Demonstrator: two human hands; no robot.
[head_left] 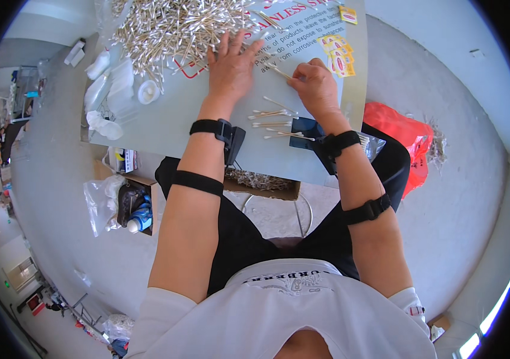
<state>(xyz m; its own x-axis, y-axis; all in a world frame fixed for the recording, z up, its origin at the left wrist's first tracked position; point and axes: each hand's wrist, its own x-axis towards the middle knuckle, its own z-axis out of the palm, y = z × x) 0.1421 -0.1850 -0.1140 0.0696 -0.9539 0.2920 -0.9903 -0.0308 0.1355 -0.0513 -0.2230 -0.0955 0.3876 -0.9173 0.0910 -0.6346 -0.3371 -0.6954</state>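
My left hand [230,70] lies palm down with its fingers spread, fingertips at the near right edge of a big loose heap of cotton swabs [165,36]. These have pale wooden sticks and white tips. To its right, my right hand [316,88] is closed in a pinch on a cotton swab [278,70] that points up and left; whether there is more than one I cannot tell. Nearer me, a small group of cotton swabs [272,124] lies spread on the table [177,128], some with their ends over a dark flat piece [307,130] below my right wrist.
Yellow printed slips [340,55] lie at the table's right edge. A small round white container [148,92] and clear plastic bags [120,84] are at left. Below the near edge stands a cardboard box [288,190] of swabs. A red plastic bag [401,134] sits beyond my right knee.
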